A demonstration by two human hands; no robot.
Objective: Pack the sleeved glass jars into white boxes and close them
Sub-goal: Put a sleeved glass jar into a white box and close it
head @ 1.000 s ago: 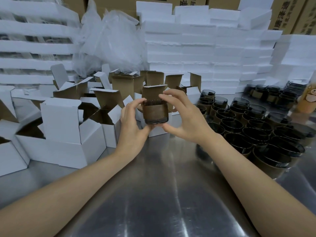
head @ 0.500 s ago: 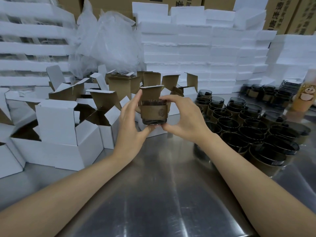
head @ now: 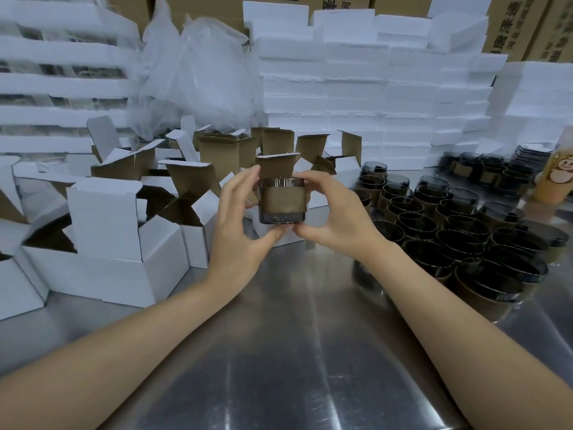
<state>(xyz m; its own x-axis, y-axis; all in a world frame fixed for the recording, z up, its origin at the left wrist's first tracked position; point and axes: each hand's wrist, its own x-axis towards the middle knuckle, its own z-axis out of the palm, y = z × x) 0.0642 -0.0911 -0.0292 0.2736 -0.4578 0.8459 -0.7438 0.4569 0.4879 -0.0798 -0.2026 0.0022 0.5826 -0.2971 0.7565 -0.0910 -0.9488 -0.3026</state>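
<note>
Holding 1 sleeved jar (head: pixel 282 201) clear of the steel table (head: pixel 279 352), in front of an open white box (head: pixel 277 165).
Gripping with 2 thumbs tucked beneath the glass base, left hand (head: pixel 238 234) fingers reaching up the jar's left side, right hand (head: pixel 336 217) fingers curled over the right rim. Best to keep the load on the thumbs and the rim, not on the brown sleeve (head: pixel 282 198), probably loose enough to slip; then to centre over the box mouth, lower upright and straight, and fold the side flaps before tucking the lid. Hard to make out: contact of the left fingertips with the glass, and the box mouth hidden behind the jar. Cut off at the right edge: the outermost waiting jars (head: pixel 449 234) and a printed bottle (head: pixel 558 175).
</note>
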